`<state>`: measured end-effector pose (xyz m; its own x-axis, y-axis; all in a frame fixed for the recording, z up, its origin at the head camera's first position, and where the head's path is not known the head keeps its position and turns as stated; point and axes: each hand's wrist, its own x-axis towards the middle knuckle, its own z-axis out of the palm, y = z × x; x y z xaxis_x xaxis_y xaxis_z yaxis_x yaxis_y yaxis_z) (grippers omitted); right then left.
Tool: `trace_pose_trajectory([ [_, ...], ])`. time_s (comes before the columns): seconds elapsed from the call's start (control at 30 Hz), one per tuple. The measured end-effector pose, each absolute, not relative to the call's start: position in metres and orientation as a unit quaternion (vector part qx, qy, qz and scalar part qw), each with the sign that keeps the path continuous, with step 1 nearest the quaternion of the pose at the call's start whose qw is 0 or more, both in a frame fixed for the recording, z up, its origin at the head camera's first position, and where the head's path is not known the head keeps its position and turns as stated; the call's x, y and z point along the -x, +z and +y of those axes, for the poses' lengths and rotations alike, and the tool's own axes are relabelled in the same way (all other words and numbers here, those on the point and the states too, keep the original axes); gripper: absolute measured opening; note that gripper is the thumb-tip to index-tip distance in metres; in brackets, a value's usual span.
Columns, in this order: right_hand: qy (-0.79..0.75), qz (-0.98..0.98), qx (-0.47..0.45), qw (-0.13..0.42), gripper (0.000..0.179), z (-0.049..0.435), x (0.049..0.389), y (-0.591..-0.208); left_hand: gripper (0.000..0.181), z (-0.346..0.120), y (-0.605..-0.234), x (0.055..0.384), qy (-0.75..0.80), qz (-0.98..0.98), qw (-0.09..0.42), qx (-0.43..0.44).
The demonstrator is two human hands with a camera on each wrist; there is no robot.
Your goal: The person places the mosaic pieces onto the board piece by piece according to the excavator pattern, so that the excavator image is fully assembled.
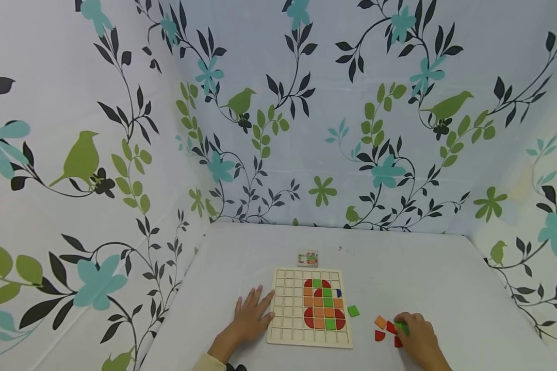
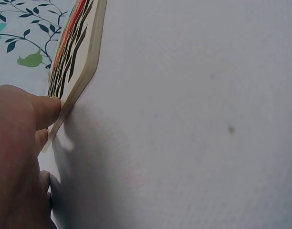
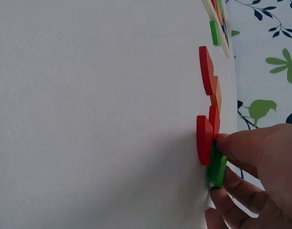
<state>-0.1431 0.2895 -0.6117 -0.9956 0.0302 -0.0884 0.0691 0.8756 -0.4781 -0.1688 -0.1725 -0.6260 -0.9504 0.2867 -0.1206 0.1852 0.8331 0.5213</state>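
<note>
A pale wooden grid board [image 1: 288, 309] lies on the table, with red, orange and green tiles and one dark blue piece filling part of its right half. My left hand [image 1: 251, 318] rests flat beside the board's left edge, fingers spread. In the left wrist view the thumb [image 2: 46, 110] touches the board's edge [image 2: 81, 78]. To the right of the board, my right hand [image 1: 418, 337] pinches a green tile [image 3: 219, 169] between thumb and fingers. What looks like a second green piece sits partly hidden against it. Red pieces [image 3: 203, 140] and an orange tile [image 1: 380, 322] lie by those fingers.
A single green tile [image 1: 353, 310] lies just off the board's right edge. Behind the board is a small printed card or box [image 1: 308, 258]. White table surface [image 1: 399, 268] spreads around these things, and patterned cloth [image 1: 278, 170] hangs behind and at the sides.
</note>
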Motion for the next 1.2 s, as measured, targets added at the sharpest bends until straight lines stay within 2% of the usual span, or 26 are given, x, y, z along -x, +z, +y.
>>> trace_pose_trajectory([
  [0.27,-0.223,0.972,-0.064,0.040,0.022,0.291,0.148,-0.608,0.063,-0.173,-0.636,0.170,0.267,0.951,0.088,-0.126],
  [0.5,-0.225,0.969,-0.087,0.060,0.038,0.292,0.152,-0.608,0.062,-0.176,-0.649,0.176,0.265,0.953,0.080,-0.123],
  [0.67,-0.239,0.963,-0.102,0.068,0.045,0.298,0.151,-0.608,0.062,-0.175,-0.643,0.175,0.273,0.951,0.081,-0.123],
  [0.9,-0.272,0.955,-0.084,0.084,0.037,0.308,0.148,-0.608,0.064,-0.174,-0.632,0.168,0.277,0.948,0.096,-0.124],
  [1.2,-0.250,0.964,-0.079,0.054,0.038,0.320,0.149,-0.608,0.063,-0.173,-0.627,0.166,0.284,0.946,0.095,-0.128],
])
